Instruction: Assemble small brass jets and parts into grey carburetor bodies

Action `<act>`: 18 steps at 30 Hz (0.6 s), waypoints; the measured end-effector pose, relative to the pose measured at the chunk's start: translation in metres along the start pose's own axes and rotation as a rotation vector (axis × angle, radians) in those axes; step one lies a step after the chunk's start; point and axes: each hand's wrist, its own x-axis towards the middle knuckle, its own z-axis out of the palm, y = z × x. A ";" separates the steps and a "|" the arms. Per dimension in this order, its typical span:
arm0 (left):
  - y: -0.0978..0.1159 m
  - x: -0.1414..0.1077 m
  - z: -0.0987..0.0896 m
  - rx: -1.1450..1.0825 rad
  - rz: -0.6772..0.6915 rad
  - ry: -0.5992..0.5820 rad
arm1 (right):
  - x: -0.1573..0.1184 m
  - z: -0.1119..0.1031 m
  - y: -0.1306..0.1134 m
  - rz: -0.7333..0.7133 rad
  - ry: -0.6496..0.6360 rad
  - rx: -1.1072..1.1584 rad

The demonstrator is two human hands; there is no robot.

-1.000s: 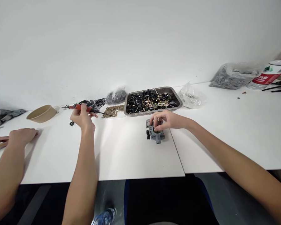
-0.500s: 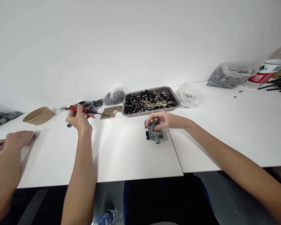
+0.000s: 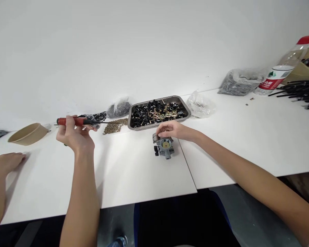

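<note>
My left hand (image 3: 76,135) is closed around the red handle of a screwdriver (image 3: 73,121). Its thin dark shaft points right, above the small brass parts. On the white table in front of me stands a grey metal carburetor (image 3: 166,145) with a round bore facing me and a black knob on its left side. My right hand (image 3: 173,129) grips the carburetor's top from behind, with the thumb and fingers curled; some fingertips are hidden. Just behind this hand lies a metal tray (image 3: 159,97) of black caps and brass-coloured screws.
A pile of small brass parts (image 3: 114,126) lies left of the tray. Plastic bags (image 3: 201,104) and a bottle (image 3: 275,77) stand along the wall, near black tubes (image 3: 298,91). At left are a tan bowl (image 3: 28,134) and another person's hand (image 3: 9,162).
My left hand has shifted left with the screwdriver, whose handle now lies more level. My right thumb has lifted off the carburetor's bore towards its top. The view has turned slightly right.
</note>
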 end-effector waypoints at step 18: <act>-0.005 -0.072 0.042 -0.218 -0.272 -0.485 | 0.002 0.016 0.000 -0.028 0.210 -0.167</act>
